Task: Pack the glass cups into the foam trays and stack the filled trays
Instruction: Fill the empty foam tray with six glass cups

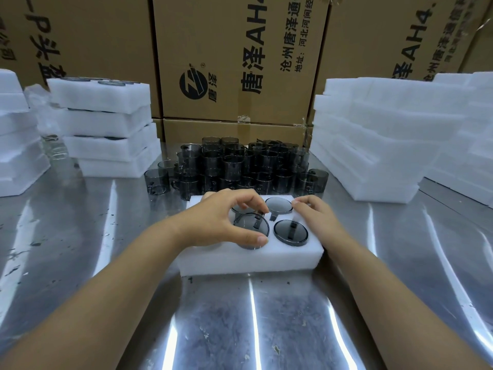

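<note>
A white foam tray (250,259) lies on the steel table in front of me, with smoky grey glass cups sunk in its holes. My left hand (221,218) curls over the near-left cup (250,229), thumb at its near rim and fingers at its far rim. The near-right cup (290,233) and far-right cup (278,205) sit in their holes untouched. A far-left cup is mostly hidden under my left hand. My right hand (316,212) rests with relaxed fingers on the tray's right side. Behind the tray stands a crowd of loose grey cups (240,164).
A stack of filled foam trays (106,126) stands at the back left, with more foam (16,134) at the far left edge. Tall piles of foam trays (386,140) rise at the right. Cardboard boxes (234,57) wall off the back. Bare steel table (253,316) lies near me.
</note>
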